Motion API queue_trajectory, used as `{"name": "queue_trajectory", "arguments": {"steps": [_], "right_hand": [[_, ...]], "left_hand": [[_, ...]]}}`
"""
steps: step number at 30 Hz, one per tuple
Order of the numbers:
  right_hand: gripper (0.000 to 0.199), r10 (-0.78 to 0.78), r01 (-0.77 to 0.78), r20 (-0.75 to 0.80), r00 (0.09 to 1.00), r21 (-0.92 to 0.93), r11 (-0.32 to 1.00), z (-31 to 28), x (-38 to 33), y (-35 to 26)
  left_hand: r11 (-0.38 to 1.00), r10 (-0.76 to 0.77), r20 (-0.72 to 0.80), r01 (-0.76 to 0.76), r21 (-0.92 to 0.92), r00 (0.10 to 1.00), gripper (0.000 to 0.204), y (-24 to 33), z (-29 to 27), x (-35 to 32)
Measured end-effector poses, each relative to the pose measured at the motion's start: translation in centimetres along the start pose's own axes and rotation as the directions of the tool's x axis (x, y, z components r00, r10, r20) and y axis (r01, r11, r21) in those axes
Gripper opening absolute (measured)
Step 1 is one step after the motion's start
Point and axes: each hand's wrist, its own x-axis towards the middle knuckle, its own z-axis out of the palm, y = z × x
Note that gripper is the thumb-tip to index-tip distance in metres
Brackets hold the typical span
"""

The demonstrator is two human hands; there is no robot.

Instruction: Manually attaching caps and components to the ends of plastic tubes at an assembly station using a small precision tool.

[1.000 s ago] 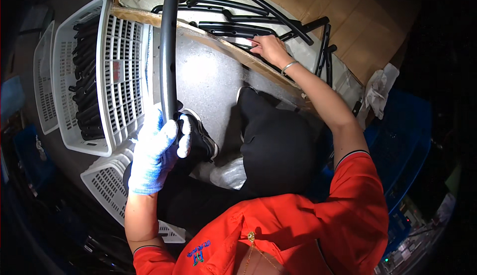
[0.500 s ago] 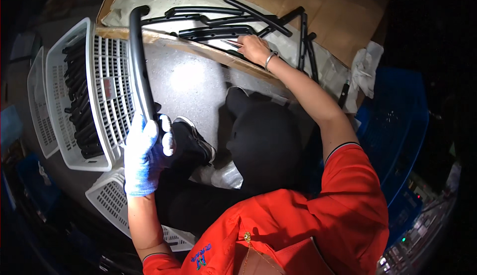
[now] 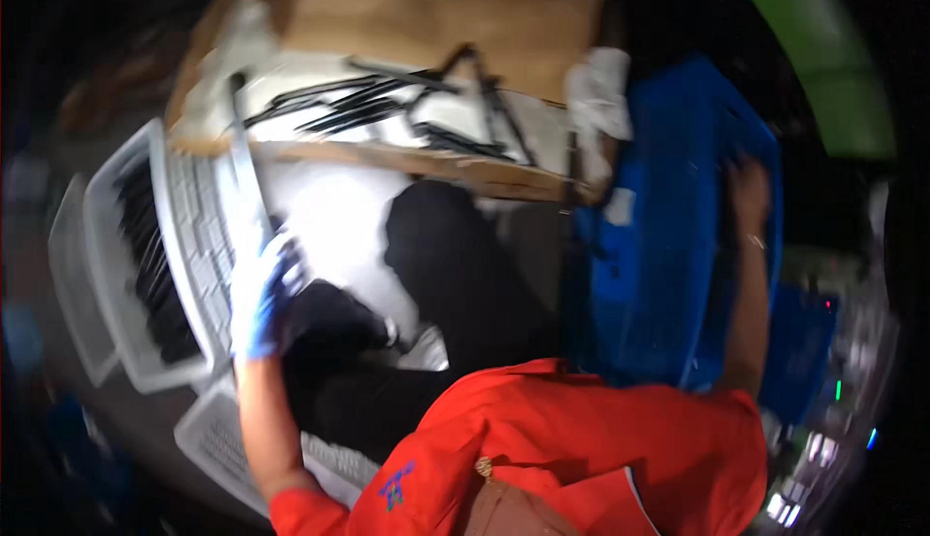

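In my left hand [image 3: 262, 289], which wears a white-and-blue glove, a long black bent bar [image 3: 244, 163] stands up, its surface glaring in the lamp light. The fingers are wrapped round its lower end. My bare right hand [image 3: 751, 192] is stretched far to the right, over the blue plastic bin [image 3: 639, 265]. Motion smears its fingers, and whether they hold anything cannot be made out. Several similar black bars [image 3: 363, 110] lie criss-crossed on a pale sheet inside the cardboard box [image 3: 426, 160] ahead of me.
A white slatted basket [image 3: 189, 255] full of black bars stands at the left. Another white basket [image 3: 218, 429] sits lower, near my left forearm. Crumpled white cloth or paper [image 3: 599, 100] hangs at the box's right corner. My dark-clothed knee [image 3: 436, 255] is between box and body.
My right hand has left the bars in the cardboard box and swung right to the blue bin. The view has turned right and blurred. My left hand still holds its bar.
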Motion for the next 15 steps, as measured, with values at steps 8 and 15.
{"name": "queue_trajectory", "arguments": {"steps": [8, 15], "right_hand": [[0.034, -0.19, 0.13, -0.001, 0.982, 0.733, 0.667, 4.6, 0.0, -10.7], [0.03, -0.69, -0.15, 0.027, 0.723, 0.981, -0.119, -6.4, -3.3, -43.4]], "left_hand": [[0.984, 0.143, 0.369, -0.092, -0.153, 0.918, 0.038, 2.6, 3.1, -0.7], [0.956, 0.287, 0.365, -0.241, -0.165, 0.886, 0.036, 4.5, 3.6, -1.2]]}}
